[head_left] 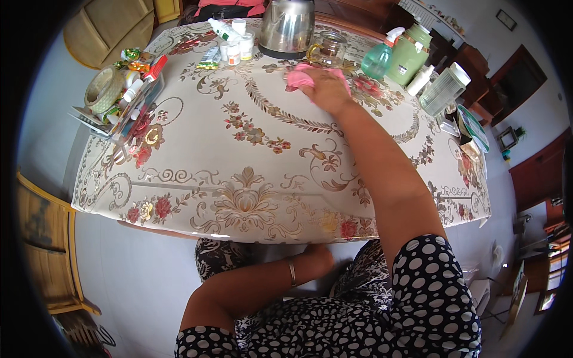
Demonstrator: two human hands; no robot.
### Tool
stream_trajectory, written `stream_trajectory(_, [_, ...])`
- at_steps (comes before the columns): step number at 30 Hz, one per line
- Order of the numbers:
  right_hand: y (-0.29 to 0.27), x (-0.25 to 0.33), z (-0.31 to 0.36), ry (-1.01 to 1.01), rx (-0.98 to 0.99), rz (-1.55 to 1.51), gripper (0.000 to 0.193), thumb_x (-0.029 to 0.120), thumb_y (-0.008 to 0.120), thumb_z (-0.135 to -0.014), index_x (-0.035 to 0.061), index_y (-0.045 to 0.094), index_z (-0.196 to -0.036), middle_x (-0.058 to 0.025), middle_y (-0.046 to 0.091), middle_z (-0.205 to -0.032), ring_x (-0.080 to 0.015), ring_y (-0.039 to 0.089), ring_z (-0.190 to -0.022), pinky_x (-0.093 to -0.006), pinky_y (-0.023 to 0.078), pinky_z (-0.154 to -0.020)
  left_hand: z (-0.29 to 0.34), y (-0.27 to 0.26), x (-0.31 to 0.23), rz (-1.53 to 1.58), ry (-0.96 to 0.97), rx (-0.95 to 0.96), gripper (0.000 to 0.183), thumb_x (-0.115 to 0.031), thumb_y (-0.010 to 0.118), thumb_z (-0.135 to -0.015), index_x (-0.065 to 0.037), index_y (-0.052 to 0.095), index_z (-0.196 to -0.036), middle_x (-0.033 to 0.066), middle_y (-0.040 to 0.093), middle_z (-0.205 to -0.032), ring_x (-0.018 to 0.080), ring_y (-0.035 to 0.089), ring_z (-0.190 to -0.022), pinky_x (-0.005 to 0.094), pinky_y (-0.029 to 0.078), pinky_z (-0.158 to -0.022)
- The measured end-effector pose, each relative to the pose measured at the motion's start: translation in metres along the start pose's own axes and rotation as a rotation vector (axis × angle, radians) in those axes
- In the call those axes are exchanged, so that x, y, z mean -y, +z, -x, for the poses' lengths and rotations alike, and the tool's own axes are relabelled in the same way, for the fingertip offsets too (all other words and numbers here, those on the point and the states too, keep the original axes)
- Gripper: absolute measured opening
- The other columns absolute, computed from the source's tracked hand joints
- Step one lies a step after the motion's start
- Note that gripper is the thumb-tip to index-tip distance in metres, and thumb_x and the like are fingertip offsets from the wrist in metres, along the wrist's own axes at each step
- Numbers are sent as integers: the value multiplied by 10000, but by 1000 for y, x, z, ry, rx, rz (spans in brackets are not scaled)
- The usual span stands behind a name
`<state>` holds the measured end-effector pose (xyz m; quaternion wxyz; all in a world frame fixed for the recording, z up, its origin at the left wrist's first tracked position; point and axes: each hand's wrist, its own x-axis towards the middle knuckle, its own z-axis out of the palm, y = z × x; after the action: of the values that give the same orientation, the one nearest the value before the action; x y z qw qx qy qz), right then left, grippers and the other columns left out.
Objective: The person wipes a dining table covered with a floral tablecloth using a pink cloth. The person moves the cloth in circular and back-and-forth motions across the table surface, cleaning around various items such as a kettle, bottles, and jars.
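My right arm reaches across the table to the far side, and my right hand presses a pink cloth flat on the floral tablecloth. Just beyond the cloth stands a glass mug with a handle; a steel kettle is behind it to the left. My left hand rests low near my lap, close to the table's front edge, a bracelet at its wrist. Its fingers are hidden.
Back right are a green spray bottle, a green thermos, a white bottle and a clear pitcher. White pill bottles stand left of the kettle. A filled clear organizer sits at left, near a wooden chair.
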<state>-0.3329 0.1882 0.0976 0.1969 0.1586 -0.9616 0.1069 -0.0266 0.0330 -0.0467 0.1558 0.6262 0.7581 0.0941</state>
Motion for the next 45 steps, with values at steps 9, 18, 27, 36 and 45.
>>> stream_trajectory(9, [-36,-90,42,312,43,110,557,509,505,-862,158,481,-1294,-113,535,-1284,-295,444,-1242,-438,324,-1030,-5,-7,-2,31,5,17,142,-116,583,-748,-52,709,-740,127,684,-781,280,659,-710,422,522,-615])
stream_trajectory(18, [-78,-178,108,533,-12,234,556,510,498,-865,152,480,-1290,-131,516,-1307,-305,455,-1234,-456,333,-1029,-6,-8,3,23,-6,78,145,-116,580,-748,-53,710,-753,126,685,-790,278,660,-721,423,523,-618])
stream_trajectory(27, [-119,-195,188,606,-65,318,523,466,513,-874,140,484,-1281,-128,526,-1288,-321,455,-1218,-445,353,-1000,-8,-5,6,-6,-19,159,150,-116,577,-747,-53,711,-765,126,685,-798,276,662,-732,425,524,-621])
stream_trajectory(36, [-168,-221,285,713,-115,402,513,456,528,-860,162,496,-1279,-131,540,-1270,-324,487,-1185,-454,336,-1014,-6,-2,8,-52,-40,240,155,-117,574,-746,-54,712,-778,125,686,-807,274,663,-742,427,524,-624])
stream_trajectory(45, [-223,-259,403,1047,-26,512,569,511,493,-861,148,479,-1298,-113,501,-1324,-297,439,-1241,-440,310,-1044,-5,2,11,-89,-47,298,162,-117,570,-746,-55,713,-790,125,687,-816,272,665,-753,429,525,-627])
